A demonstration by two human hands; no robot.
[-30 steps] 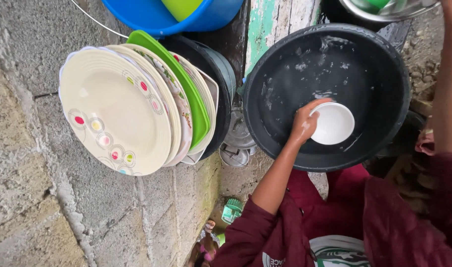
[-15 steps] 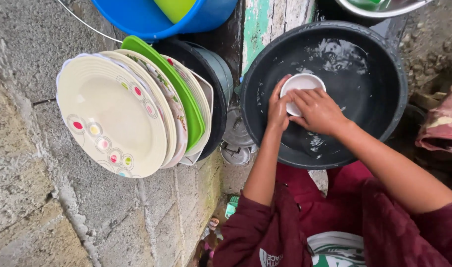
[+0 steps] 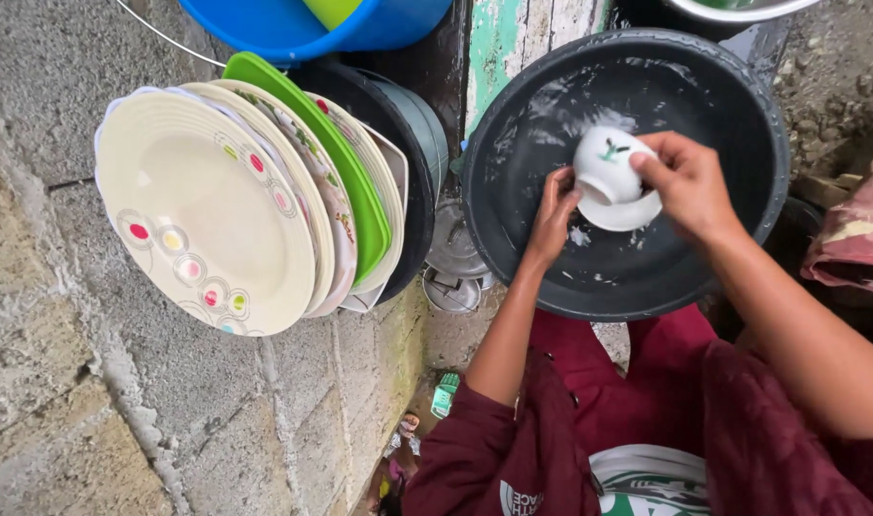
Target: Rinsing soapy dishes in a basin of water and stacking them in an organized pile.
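Both hands over black basin (image 3: 742, 115): left hand (image 3: 554, 215) and right hand (image 3: 687, 182) grasping white cup (image 3: 608, 172) above soapy water. Stacked plates (image 3: 207, 210) lean at 9 o'clock against grey wall; blue bucket (image 3: 293, 24) at 11 o'clock.

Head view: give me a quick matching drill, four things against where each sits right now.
Things:
1. white bowl
2. green plate
3. blue tub
4. cream plate with coloured dots

Places:
A. at the top edge, above the stacked plates
B. front of the plate stack, facing the block wall
C. held by both hands over the black basin
D. wedged on edge among the paler plates

Pairs: 1-C, 2-D, 3-A, 4-B. The left hand and right hand both grip the bowl.
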